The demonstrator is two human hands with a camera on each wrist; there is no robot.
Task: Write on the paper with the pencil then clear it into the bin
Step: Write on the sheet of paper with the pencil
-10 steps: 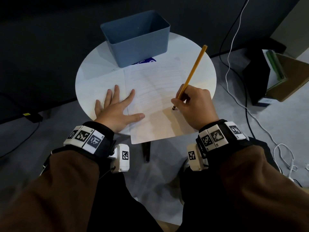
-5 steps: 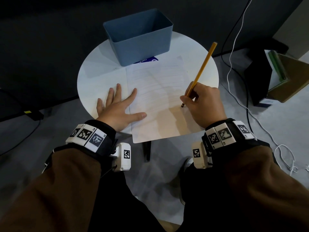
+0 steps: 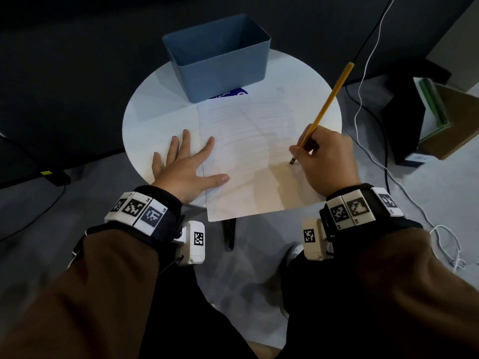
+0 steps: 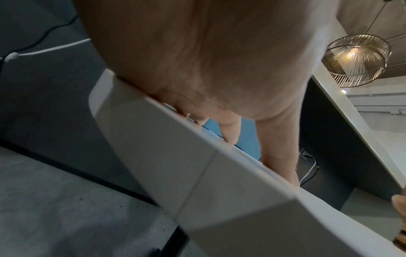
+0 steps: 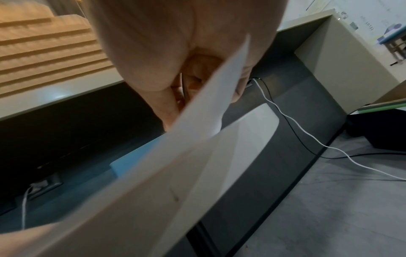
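On round white table [image 3: 155, 120], near edge: lined paper [image 3: 248, 151] lying flat, near margin overhanging rim toward person. Held at left border by left hand [image 3: 184, 167], fingers straight and spread, thumb and index finger over sheet, other fingers on bare tabletop. Gripped low on shaft by curled fingers of right hand [image 3: 326, 159]: yellow pencil [image 3: 329, 99], slanted up and away to the right, dark tip touching or just above right half of sheet; contact not resolvable. Heel of right hand resting on sheet beside tip. Beyond far edge of sheet, near but apart: blue bin [image 3: 220, 63], open top, nothing visible inside.

Likely hazards, judged only: sheet sliding or creasing under stroke if flat hand lifts; unsupported overhang buckling or tearing under writing pressure near rim; lead snapping under heavy press at steep slant.
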